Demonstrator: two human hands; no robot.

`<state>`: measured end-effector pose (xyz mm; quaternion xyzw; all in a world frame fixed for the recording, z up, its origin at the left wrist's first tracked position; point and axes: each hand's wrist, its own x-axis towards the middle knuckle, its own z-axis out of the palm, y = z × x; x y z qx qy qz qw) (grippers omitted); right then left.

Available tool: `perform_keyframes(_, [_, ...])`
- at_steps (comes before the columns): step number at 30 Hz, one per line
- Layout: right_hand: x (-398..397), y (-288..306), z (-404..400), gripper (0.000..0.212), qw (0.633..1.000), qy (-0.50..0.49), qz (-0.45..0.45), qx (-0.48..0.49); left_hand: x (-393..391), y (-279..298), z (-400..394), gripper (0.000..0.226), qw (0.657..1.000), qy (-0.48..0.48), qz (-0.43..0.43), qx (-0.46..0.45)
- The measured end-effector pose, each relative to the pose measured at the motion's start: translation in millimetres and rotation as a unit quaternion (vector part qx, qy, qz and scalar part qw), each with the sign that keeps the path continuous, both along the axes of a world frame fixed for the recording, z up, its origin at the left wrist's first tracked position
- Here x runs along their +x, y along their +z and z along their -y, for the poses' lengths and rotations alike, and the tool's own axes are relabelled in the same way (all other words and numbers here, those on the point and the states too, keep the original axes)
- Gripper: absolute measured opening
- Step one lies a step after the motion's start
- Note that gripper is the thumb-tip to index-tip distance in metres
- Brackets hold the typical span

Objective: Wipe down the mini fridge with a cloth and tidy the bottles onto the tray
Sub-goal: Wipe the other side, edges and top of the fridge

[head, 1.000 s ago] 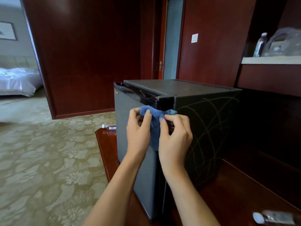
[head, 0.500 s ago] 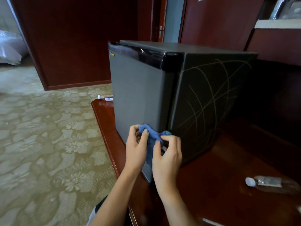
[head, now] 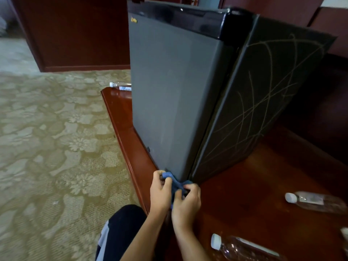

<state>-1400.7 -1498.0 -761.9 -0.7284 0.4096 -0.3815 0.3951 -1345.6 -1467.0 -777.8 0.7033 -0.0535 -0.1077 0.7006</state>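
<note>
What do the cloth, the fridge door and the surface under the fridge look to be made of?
Cloth: soft blue fabric, maybe microfibre; it bunches and folds between both hands.
Fridge door: smooth matte grey panel, metal or plastic, under a glossy black top trim that shows reflections.
Surface: reddish-brown wood with a glossy lacquer, judging by its sheen; possibly veneer.

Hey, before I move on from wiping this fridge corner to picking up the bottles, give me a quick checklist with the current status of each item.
1. Cloth held firmly: ok. The left hand and right hand both grip the blue cloth.
2. Cloth at the bottom of the mini fridge corner: ok.
3. Fridge door shut: ok, it looks closed.
4. Bottles within view: ok. One bottle and a nearer bottle lie on the wooden top; a third bottle lies beyond the fridge.
5. Tray located: cannot tell, none in view.
6. A hand free for bottles: not ok.
</note>
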Motion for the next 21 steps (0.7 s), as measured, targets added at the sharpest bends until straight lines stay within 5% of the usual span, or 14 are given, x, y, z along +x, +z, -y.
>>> perform_keyframes(7, [4, -7, -3, 0.014, 0.993, -0.036, -0.058, 0.101, 8, -22, -5, 0.019, 0.998, -0.016, -0.009, 0.054])
perform_keyframes(17, [31, 29, -49, 0.029, 0.999, 0.019, 0.017, 0.031, 61, 9, -10, 0.017, 0.997, 0.03, -0.029, -0.064])
perform_keyframes(21, [51, 45, -46, 0.034, 0.995, 0.079, 0.03, 0.047, 67, 10, -20, 0.055, 0.982, -0.033, -0.079, -0.166])
